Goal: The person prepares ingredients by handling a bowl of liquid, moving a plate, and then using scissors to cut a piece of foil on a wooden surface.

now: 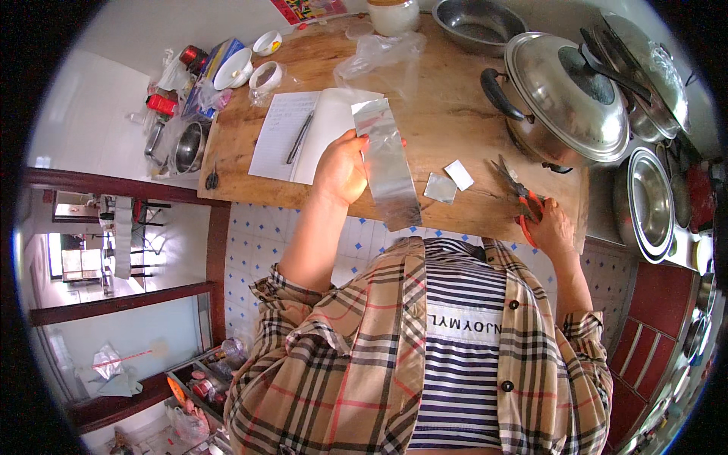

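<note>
My left hand point(342, 170) grips a long strip of shiny silver foil-like sheet point(389, 165) by its left edge, above the front of the wooden board point(455, 119). The strip's lower end hangs past the board's front edge. At the board's right front, my right hand point(550, 228) is on the orange handles of a pair of scissors point(530, 206). Their dark blades point away from me and stand slightly apart. Between the hands lie a small silver square point(440, 188) and a small white piece point(459, 174), their corners close together.
A notebook point(284, 136) lies open with a pen point(300, 136) on it. Clear plastic film point(378, 57) is crumpled behind. A lidded steel pot point(560, 96) stands at the right, near a steel basin point(480, 23). White bowls point(233, 69) and small black scissors point(212, 179) are at the left.
</note>
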The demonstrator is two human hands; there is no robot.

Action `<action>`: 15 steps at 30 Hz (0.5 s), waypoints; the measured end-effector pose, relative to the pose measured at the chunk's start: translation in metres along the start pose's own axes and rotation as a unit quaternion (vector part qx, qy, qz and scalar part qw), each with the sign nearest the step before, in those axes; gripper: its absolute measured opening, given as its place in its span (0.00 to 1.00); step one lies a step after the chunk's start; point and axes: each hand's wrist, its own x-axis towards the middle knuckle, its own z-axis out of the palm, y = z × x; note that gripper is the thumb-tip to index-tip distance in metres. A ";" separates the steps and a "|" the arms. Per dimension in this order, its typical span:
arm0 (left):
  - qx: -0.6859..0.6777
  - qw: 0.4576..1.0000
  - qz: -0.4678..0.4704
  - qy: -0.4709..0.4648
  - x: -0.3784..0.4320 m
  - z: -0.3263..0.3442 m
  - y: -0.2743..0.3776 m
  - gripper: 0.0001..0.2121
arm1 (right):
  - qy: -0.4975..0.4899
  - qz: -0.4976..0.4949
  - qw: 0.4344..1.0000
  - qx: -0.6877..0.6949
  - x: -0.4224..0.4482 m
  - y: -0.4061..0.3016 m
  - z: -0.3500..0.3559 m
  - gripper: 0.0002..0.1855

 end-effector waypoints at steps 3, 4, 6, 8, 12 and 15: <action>-0.018 1.000 0.001 -0.019 0.008 0.006 0.008 0.19 | -0.003 -0.041 0.999 -0.020 0.007 0.004 -0.002 0.31; -0.023 1.000 0.000 -0.018 0.010 0.009 0.010 0.19 | 0.003 -0.061 0.998 -0.028 0.009 0.007 -0.001 0.31; -0.035 0.999 0.002 -0.018 0.012 0.015 0.012 0.19 | 0.012 -0.067 0.993 -0.092 0.013 0.010 0.006 0.31; -0.051 0.998 0.006 -0.018 0.015 0.022 0.011 0.17 | 0.025 -0.076 0.989 -0.128 0.013 0.011 0.006 0.29; -0.019 0.999 0.035 -0.001 0.015 0.029 0.002 0.15 | 0.000 -0.114 0.992 0.045 -0.001 -0.046 -0.032 0.25; 0.026 0.999 0.045 0.017 0.015 0.036 -0.011 0.14 | -0.056 -0.232 0.854 0.463 -0.004 -0.085 -0.028 0.22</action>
